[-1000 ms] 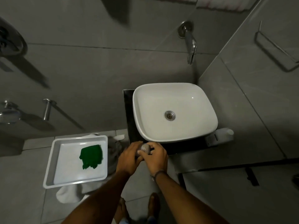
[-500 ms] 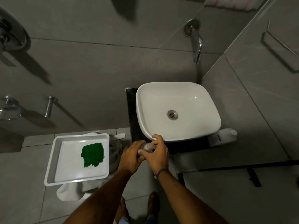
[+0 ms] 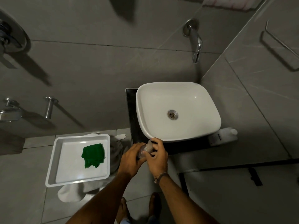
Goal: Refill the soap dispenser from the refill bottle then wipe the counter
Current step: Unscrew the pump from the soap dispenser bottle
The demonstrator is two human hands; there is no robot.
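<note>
Both hands meet at the front left corner of the white basin [image 3: 141, 125], over the front edge of the dark surface [image 3: 131, 110] that carries it. Between them is the soap dispenser [image 3: 145, 150], a small clear bottle with a pale pump top. The left hand [image 3: 130, 160] wraps its curled fingers round the bottle's body from the left. The right hand [image 3: 158, 157] closes over the pump from the right, thumb and fingers curled against the top, with one fingertip close to the basin's rim. How much soap is inside is too dim to tell. A thin band [image 3: 161, 176] sits on the right wrist.

The refill bottle [image 3: 226, 135] is well apart from the hands, a whitish jug with a round cap, on the surface just beside the basin's front right corner. Whether it stands upright or lies over I cannot tell.

To the left of the hands, lower than the surface, a white tray [image 3: 50, 167] holds a crumpled green cloth [image 3: 93, 155] toward its right side. The tray rests on something pale and rounded that shows beneath its front edge.

The basin's drain [image 3: 172, 115] is in the middle, and a chrome spout [image 3: 196, 46] juts from the grey tiled wall above the basin's far right side.
</note>
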